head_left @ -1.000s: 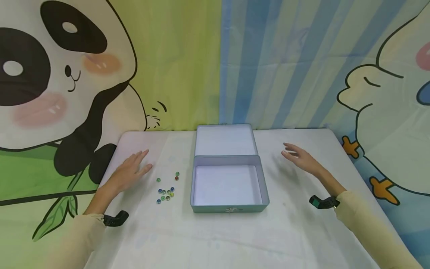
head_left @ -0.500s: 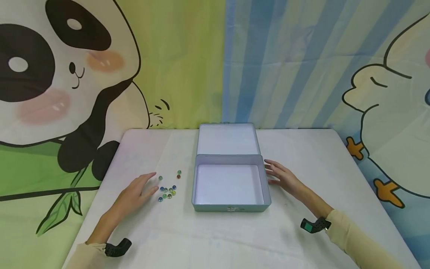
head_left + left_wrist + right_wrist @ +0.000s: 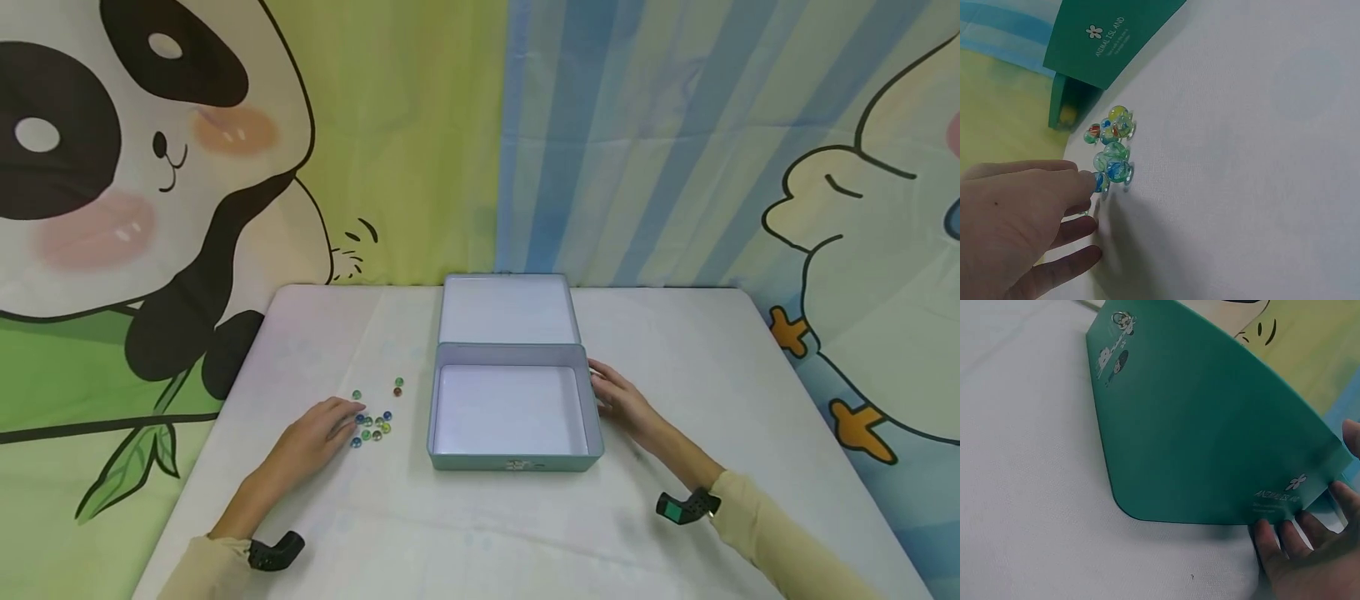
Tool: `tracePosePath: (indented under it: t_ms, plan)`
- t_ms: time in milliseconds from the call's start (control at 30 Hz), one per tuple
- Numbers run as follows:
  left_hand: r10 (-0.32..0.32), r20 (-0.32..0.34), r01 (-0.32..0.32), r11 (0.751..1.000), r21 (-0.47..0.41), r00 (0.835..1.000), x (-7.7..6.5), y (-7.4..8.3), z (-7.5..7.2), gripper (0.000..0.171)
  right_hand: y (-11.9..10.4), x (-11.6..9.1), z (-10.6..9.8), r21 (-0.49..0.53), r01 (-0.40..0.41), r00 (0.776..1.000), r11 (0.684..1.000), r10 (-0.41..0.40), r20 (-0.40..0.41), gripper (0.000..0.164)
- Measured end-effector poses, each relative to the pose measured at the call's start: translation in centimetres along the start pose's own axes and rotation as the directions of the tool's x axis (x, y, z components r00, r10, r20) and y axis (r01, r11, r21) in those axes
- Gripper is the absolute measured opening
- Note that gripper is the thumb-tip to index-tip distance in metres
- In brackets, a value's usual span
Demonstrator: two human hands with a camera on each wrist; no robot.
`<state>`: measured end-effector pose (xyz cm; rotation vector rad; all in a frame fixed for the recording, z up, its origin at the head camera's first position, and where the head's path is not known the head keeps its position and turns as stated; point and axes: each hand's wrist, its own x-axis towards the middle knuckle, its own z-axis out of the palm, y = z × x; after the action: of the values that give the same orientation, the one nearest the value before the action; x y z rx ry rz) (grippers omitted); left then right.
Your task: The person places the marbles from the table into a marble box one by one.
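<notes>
Currently the left hand (image 3: 315,437) is at marbles (image 3: 386,428), pinching or not I cannot tell; the right hand (image 3: 628,408), spread, touches the box (image 3: 480,463)

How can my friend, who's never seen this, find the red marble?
From the head view, find the open box on the table. Left of it lie marbles, with two set apart toward the back. The red marble is the nearer of those, the only one looking red.

Green box (image 3: 1102,51), side: "ANIMAL ISLAND" (image 3: 1110,36) beside white flower (image 3: 1094,31); finer print (image 3: 1117,42) illegible.
</notes>
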<state>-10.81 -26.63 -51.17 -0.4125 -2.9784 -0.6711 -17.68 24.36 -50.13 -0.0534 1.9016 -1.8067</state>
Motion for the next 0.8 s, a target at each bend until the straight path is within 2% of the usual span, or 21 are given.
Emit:
tracePosePath:
  t_ms: [167,300,567,800]
  plan:
    - [0.039,-0.017,-0.038,0.999,0.039,0.999,0.3,-0.4,0.3,0.029,0.6,0.1,0.0,-0.003,0.031,0.999,1.0,-0.031,-0.01,0.068]
    - [0.054,-0.02,-0.053,0.997,0.054,0.998,0.5,-0.6,0.4,0.028,1.2,0.2,-0.1,0.017,0.072,0.997,0.997,-0.073,0.015,0.065]
    - [0.064,-0.063,-0.06,0.995,0.076,0.996,0.9,-1.1,0.7,0.022,1.7,0.4,-0.1,0.041,0.122,0.992,0.992,-0.123,0.021,0.067]
    - [0.042,-0.034,-0.04,0.998,0.046,0.999,1.0,-1.2,0.9,0.02,2.2,0.4,-0.3,0.027,0.154,0.987,0.988,-0.155,0.042,0.067]
